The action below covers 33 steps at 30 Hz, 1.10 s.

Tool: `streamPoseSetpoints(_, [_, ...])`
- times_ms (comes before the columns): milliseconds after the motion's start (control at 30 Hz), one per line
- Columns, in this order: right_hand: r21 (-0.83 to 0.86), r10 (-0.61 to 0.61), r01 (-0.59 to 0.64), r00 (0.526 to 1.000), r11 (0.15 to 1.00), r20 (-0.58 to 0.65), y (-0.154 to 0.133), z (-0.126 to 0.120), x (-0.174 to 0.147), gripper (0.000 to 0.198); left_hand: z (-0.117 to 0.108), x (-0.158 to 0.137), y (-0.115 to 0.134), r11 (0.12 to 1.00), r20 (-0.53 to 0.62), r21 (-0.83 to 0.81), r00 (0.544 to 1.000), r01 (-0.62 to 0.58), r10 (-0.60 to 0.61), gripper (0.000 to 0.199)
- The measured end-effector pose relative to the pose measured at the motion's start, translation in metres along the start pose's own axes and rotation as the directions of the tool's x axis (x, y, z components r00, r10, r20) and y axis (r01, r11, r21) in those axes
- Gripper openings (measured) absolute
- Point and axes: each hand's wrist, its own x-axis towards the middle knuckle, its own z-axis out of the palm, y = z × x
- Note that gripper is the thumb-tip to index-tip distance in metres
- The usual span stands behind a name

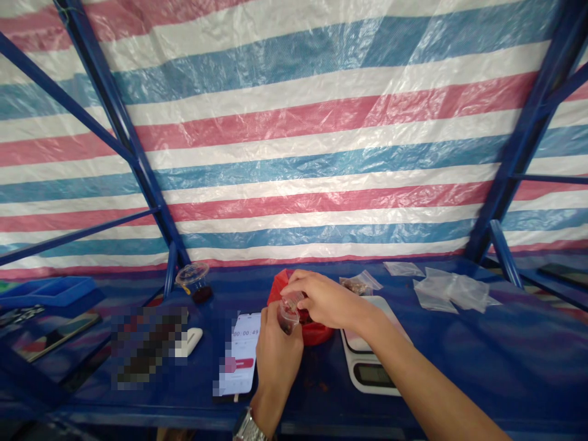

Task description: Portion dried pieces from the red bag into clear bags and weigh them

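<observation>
My left hand (278, 349) is closed around a small clear plastic bag (288, 320) that has something dark inside. Over the bag's upper end, my right hand (321, 297) is closed, its curled fingers and thumb on the clear plastic. Whether anything else is between those fingers is hidden. A red plastic bag (321, 334) stands open just behind and under both hands, with dark pieces showing in it. To the right, a white kitchen scale (362, 373) lies partly beneath my right forearm.
A phone (243, 355) showing a running timer lies left of my left hand. Farther left are a white device (189, 342), a clear cup (195, 285) with dark contents and a blue tray (68, 291). A filled clear bag (361, 283) and flat clear bags (452, 289) lie right.
</observation>
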Motion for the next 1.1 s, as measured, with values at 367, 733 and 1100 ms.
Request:
streamPoseSetpoints(367, [0.085, 0.062, -0.063, 0.998, 0.994, 0.014, 0.009, -0.006, -0.003, 0.026, 0.002, 0.001, -0.002, 0.999, 0.017, 0.036, 1.000, -0.004, 0.004, 0.012])
streamPoseSetpoints(733, [0.047, -0.076, 0.079, 0.996, 0.996, -0.056, -0.003, -0.002, 0.000, 0.039, 0.005, 0.000, -0.001, 0.997, -0.016, 0.072, 0.999, -0.032, 0.034, 0.017])
streamPoseSetpoints(1100, [-0.053, 0.196, -0.203, 0.973, 0.978, -0.122, 0.025, 0.000, -0.008, 0.054, 0.002, 0.000, 0.000, 0.998, -0.116, 0.006, 0.992, 0.057, -0.056, 0.019])
